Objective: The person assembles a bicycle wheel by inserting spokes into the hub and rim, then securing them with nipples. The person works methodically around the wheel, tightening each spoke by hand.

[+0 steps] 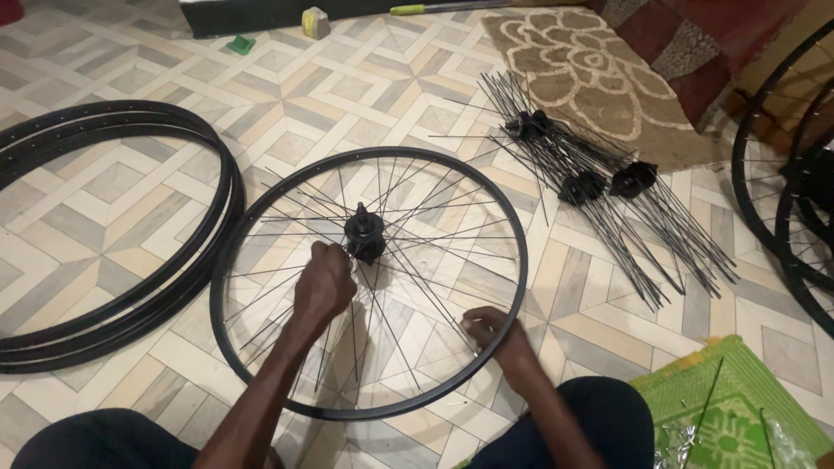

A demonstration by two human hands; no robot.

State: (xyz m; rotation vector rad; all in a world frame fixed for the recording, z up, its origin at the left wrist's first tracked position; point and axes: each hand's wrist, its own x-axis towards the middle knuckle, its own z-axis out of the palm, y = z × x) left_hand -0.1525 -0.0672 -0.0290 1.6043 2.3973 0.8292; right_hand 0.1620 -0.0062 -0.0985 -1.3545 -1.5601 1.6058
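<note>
Head view: left hand fingers on spokes beside hub.

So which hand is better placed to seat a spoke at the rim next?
Probably right. The right hand sits low among the spokes, close to the rim on its near right side. The left hand is up by the hub, further from the rim.

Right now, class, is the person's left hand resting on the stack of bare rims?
No, the left hand is at the wheel's hub, well apart from the bare rims.
</note>
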